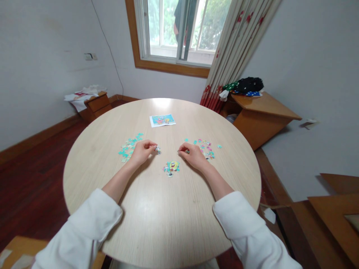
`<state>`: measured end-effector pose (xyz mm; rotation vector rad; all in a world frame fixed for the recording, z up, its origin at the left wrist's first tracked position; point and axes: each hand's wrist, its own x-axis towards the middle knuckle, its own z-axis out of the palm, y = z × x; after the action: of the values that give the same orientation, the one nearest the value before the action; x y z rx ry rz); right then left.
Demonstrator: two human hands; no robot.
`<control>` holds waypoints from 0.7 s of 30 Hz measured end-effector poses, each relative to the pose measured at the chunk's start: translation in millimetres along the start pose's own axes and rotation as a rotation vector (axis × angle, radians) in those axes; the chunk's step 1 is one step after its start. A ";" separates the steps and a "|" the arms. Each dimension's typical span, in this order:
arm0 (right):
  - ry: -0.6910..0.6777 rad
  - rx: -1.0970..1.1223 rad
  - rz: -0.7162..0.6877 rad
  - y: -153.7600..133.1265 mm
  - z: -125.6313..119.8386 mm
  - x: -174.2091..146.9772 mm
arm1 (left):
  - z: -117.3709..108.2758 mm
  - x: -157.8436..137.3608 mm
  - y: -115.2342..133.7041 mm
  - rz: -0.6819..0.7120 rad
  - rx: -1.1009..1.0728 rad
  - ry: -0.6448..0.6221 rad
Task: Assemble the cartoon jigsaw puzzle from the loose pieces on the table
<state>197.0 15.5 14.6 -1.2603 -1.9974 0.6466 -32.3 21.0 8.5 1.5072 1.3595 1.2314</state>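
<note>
My left hand [143, 151] is closed in a pinch, its fingertips on a small jigsaw piece [158, 150] with pale and dark print. Across from it, my right hand [193, 154] also pinches, low over the table; whatever lies between its fingertips is too small to make out. Between the hands and closer to me lies a partly joined jigsaw section [173, 166] showing a yellow cartoon face. Loose turquoise pieces [127, 147] spread beside my left hand. Mixed pink, yellow and turquoise pieces [209, 149] lie beyond my right hand, which partly covers them.
A printed picture card [163, 120] lies toward the far side of the round wooden table [157, 220]. Behind it are a window [179, 33] and a long curtain [232, 45]. A wooden cabinet [258, 116] with clothes on top stands at the right.
</note>
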 end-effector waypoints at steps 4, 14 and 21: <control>0.069 0.054 -0.008 1.0 1.7 0.3 | 1.1 -0.7 1.8 0.004 -0.007 -0.011; 0.035 0.041 0.000 3.8 6.7 1.5 | 2.0 -2.5 3.7 -0.026 -0.007 -0.029; 0.041 0.027 0.005 4.6 6.2 1.2 | 1.5 -2.7 2.3 -0.037 -0.016 -0.059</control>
<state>194.6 18.1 7.7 -1.2534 -1.9466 0.6429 -30.2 18.1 9.8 1.4897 1.3301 1.1630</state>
